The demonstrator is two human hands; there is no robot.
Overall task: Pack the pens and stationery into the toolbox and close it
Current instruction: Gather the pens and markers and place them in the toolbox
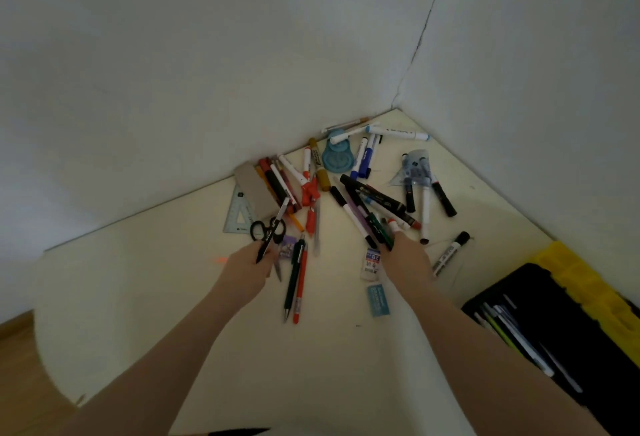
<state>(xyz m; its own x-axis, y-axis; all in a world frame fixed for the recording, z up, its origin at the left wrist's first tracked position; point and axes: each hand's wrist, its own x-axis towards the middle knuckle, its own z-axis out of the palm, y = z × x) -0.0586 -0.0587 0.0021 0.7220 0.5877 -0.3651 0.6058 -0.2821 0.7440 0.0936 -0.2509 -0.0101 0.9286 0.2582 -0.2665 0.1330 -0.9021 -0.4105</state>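
— Two bare forearms reach up from the bottom edge toward a heap of pens on a pale table set in a wall corner. What do the hands hold?

— Left hand (249, 264) has its fingers curled round a dark slim pen (272, 230), which slants up and to the right over black-handled scissors (268, 230). Right hand (403, 255) has its fingers closed on a bundle of markers (363, 219) that fan away from it, up and to the left.

— Where is the toolbox?

— Low on the right, black with a yellow lid edge, open, with several pens already inside. Toolbox (568, 280) lies just beside the right forearm and well apart from the left hand, so the right hand is the nearer one.

— What remains loose?

— Most of the pile (346, 176): markers pointing every way and a blue round thing beyond both hands. A clear set square (239, 212) lies near the left hand. Between the hands, a green pen and an orange pen (300, 283) lie side by side, long axes toward the viewer; two erasers (379, 299) sit beside the right wrist.
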